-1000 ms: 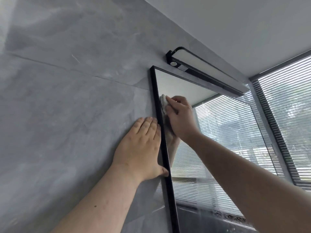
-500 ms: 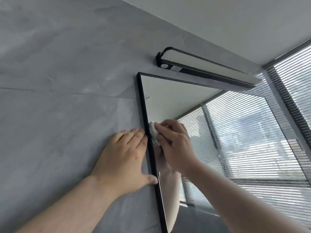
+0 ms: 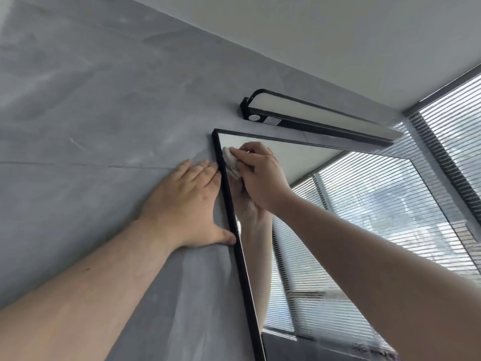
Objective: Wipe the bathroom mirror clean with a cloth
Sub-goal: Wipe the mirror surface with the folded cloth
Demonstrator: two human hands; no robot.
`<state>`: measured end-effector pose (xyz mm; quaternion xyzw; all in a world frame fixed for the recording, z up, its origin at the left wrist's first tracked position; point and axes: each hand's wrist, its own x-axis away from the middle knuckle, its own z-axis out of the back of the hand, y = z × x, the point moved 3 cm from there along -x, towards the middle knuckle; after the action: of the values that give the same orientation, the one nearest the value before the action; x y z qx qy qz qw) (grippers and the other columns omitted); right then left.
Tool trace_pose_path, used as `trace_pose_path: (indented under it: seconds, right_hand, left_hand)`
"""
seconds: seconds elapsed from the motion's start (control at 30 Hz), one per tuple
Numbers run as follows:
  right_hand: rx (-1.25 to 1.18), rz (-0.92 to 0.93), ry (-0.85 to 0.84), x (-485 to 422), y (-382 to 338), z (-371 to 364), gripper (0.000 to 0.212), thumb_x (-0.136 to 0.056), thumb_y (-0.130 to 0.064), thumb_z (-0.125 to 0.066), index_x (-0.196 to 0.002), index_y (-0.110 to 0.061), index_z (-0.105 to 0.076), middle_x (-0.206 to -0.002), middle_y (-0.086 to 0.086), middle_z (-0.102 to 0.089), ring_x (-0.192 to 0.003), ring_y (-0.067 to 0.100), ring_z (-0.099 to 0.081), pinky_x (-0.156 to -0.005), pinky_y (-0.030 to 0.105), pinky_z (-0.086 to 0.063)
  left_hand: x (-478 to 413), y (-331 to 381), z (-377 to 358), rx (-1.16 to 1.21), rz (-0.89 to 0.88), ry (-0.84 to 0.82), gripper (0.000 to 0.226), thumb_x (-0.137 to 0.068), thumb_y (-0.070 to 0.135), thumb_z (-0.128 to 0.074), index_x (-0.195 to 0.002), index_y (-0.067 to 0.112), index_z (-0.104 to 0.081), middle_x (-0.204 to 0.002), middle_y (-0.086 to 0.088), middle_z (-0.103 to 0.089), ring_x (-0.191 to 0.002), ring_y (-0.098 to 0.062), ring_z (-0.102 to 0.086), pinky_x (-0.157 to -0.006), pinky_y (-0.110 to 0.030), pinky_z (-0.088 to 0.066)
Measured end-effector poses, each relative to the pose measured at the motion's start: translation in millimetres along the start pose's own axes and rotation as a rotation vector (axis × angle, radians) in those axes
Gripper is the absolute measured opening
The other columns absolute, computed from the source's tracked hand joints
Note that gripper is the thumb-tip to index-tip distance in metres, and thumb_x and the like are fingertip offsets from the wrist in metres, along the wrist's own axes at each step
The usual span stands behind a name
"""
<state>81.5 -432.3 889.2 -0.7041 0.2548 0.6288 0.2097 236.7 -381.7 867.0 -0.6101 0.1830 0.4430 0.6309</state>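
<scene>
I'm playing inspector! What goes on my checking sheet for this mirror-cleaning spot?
Surface: grey wall with a black-framed mirror hung on it.
Job's things: white cloth pressed on the glass near the mirror's top left corner.
Clutter: nothing seen.
Hands: left hand lies flat on the wall, right beside the mirror's frame; right hand grips the cloth.
Cables: nothing seen.
Surroundings: black lamp on the wall above the mirror, white ceiling, window blinds to the right.
</scene>
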Motion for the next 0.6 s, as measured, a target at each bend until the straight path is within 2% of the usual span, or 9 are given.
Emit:
trace_pose_path:
  seconds: [0.07, 0.13, 0.17, 0.23, 0.3, 0.47, 0.6]
  right_hand:
    - [-0.012, -0.02, -0.004, -20.6, 1.3, -1.7, 0.031, -0.094, -0.01, -0.061, -0.122, -0.017, -0.071, -0.12, -0.002, -0.061, -0.117, 0.019, -0.052, -0.094, 0.004, -0.028]
    - [-0.046, -0.032, 0.023, -37.2, 2.7, -2.6, 0.029, -0.094, -0.011, -0.063, -0.121, -0.016, -0.072, -0.115, -0.005, -0.059, -0.116, 0.019, -0.054, -0.102, 0.018, -0.036]
    - [-0.062, -0.035, 0.031, -42.3, 3.6, -2.9, 0.028, -0.093, -0.012, -0.064, -0.12, -0.015, -0.072, -0.112, -0.007, -0.057, -0.115, 0.019, -0.055, -0.102, 0.02, -0.037]
    - [-0.073, -0.033, 0.029, -47.3, 7.1, -3.4, 0.027, -0.092, -0.012, -0.066, -0.119, -0.014, -0.073, -0.108, -0.009, -0.056, -0.111, 0.014, -0.055, -0.096, 0.013, -0.035]
    - [-0.066, -0.03, 0.038, -48.3, 14.9, -2.2, 0.027, -0.092, -0.012, -0.065, -0.118, -0.014, -0.073, -0.11, -0.007, -0.058, -0.109, 0.012, -0.054, -0.094, 0.011, -0.034]
    - [-0.028, -0.124, 0.096, -50.4, 50.7, 22.0, 0.026, -0.094, -0.013, -0.064, -0.118, -0.016, -0.074, -0.114, -0.004, -0.062, -0.108, 0.012, -0.055, -0.095, 0.021, -0.038]
    - [-0.044, -0.241, 0.136, -52.0, 78.8, 36.8, 0.026, -0.094, -0.012, -0.064, -0.118, -0.017, -0.074, -0.118, -0.002, -0.062, -0.116, 0.017, -0.056, -0.105, 0.025, -0.04]
  left_hand:
    - [-0.2, 0.9, -1.4, 0.008, -0.004, 0.007, 0.135, -0.058, 0.099, -0.032, -0.157, 0.011, -0.008, -0.166, -0.005, -0.005, -0.153, -0.019, -0.001, -0.124, -0.041, 0.002]
    - [-1.5, 0.7, -1.9, 0.01, -0.005, 0.004, 0.134, -0.059, 0.098, -0.032, -0.157, 0.01, -0.007, -0.166, -0.006, -0.004, -0.153, -0.018, 0.0, -0.124, -0.041, 0.002]
    - [-1.6, 0.4, -1.9, 0.01, -0.006, 0.01, 0.136, -0.056, 0.099, -0.028, -0.157, 0.01, -0.008, -0.166, -0.005, -0.004, -0.153, -0.019, 0.0, -0.124, -0.041, 0.002]
    - [-0.5, -0.2, -2.2, 0.014, -0.006, 0.023, 0.138, -0.05, 0.098, -0.017, -0.157, 0.01, -0.009, -0.166, -0.005, -0.005, -0.152, -0.018, -0.001, -0.124, -0.04, 0.001]
    - [-0.2, -0.5, -3.4, 0.023, -0.004, 0.033, 0.139, -0.048, 0.097, -0.015, -0.157, 0.011, -0.008, -0.166, -0.004, -0.005, -0.152, -0.018, -0.001, -0.124, -0.04, 0.001]
    - [0.5, 0.6, -3.8, 0.037, 0.0, 0.015, 0.135, -0.057, 0.098, -0.029, -0.157, 0.011, -0.004, -0.166, -0.003, 0.0, -0.152, -0.017, 0.003, -0.124, -0.04, 0.003]
    - [0.7, 0.4, -3.4, 0.034, 0.001, -0.003, 0.135, -0.057, 0.098, -0.029, -0.157, 0.012, -0.003, -0.166, -0.003, 0.0, -0.152, -0.017, 0.004, -0.124, -0.041, 0.004]
